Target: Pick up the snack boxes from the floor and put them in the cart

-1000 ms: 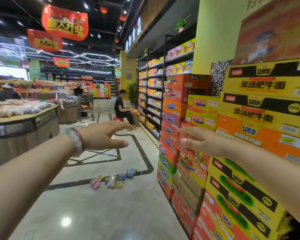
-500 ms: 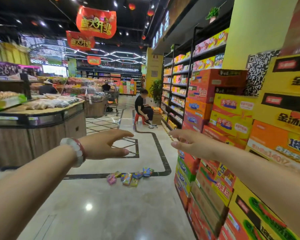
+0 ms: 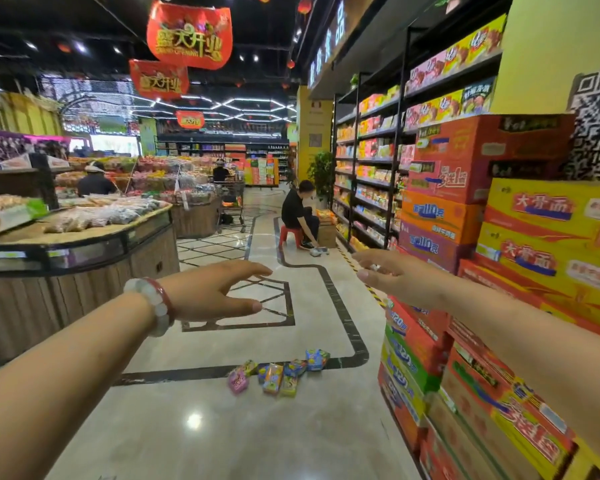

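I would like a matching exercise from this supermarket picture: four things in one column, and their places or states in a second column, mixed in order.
Column one:
1. small colourful snack boxes
2. left hand with a white and red bead bracelet
3. small red plastic stool
4. red hanging banner with gold letters

Column two:
A. under a seated person
B. below the ceiling
C. on the pale floor by a dark inlay line
D. open, holding nothing

Pairs: 1-C, 2-D, 3-A, 4-B

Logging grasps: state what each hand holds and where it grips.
Nothing is held. Left hand and right hand are open in the air; the snack boxes lie on the floor.
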`<action>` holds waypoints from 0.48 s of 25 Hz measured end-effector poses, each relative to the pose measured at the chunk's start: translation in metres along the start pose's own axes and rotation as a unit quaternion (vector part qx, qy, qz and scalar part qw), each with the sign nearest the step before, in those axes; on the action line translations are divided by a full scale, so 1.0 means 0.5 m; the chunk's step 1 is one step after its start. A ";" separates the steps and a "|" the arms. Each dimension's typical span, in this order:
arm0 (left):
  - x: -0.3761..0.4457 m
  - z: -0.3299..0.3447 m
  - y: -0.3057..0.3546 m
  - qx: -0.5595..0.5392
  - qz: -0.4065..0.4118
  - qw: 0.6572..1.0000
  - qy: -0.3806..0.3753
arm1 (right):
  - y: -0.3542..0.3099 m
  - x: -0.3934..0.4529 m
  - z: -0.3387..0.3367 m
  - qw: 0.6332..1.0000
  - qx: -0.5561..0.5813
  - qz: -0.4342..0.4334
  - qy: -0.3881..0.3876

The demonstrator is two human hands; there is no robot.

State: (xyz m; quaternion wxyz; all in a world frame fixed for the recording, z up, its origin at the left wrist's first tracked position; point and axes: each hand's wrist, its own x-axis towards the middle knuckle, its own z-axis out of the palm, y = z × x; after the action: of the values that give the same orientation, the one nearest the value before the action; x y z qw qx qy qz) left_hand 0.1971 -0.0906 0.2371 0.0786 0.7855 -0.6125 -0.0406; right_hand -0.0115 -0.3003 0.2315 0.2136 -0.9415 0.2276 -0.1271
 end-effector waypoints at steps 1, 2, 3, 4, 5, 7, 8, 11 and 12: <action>0.034 -0.007 -0.025 -0.001 0.005 1.000 0.005 | 0.007 0.036 0.003 1.000 0.004 0.004 0.002; 0.064 -0.012 -0.045 -0.003 0.010 1.000 0.011 | 0.014 0.067 0.005 1.000 0.008 0.007 0.005; 0.094 -0.014 -0.059 -0.003 0.012 1.000 0.016 | 0.023 0.096 0.008 1.000 0.010 0.010 0.006; 0.123 -0.014 -0.073 -0.004 0.014 1.000 0.017 | 0.035 0.124 0.013 1.000 0.007 0.010 0.004; 0.152 -0.011 -0.082 -0.006 0.017 1.000 0.014 | 0.048 0.150 0.017 1.000 -0.001 0.008 -0.001; 0.223 0.007 -0.100 -0.020 0.025 0.999 0.001 | 0.091 0.204 0.028 1.000 -0.016 0.006 -0.015; 0.258 0.017 -0.104 -0.025 0.030 0.999 -0.002 | 0.116 0.229 0.034 1.000 -0.017 0.004 -0.023; 0.381 0.050 -0.113 -0.029 0.038 0.999 -0.007 | 0.202 0.316 0.044 0.999 -0.014 -0.001 -0.042; 0.420 0.063 -0.113 -0.032 0.033 0.999 -0.007 | 0.230 0.345 0.044 0.999 -0.019 -0.003 -0.049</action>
State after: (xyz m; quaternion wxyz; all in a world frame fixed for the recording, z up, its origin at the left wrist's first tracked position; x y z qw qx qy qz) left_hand 0.2978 -0.2830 0.2034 0.1006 0.7618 -0.6369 -0.0631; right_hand 0.1017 -0.4686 0.1836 0.2066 -0.9511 0.2164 -0.0769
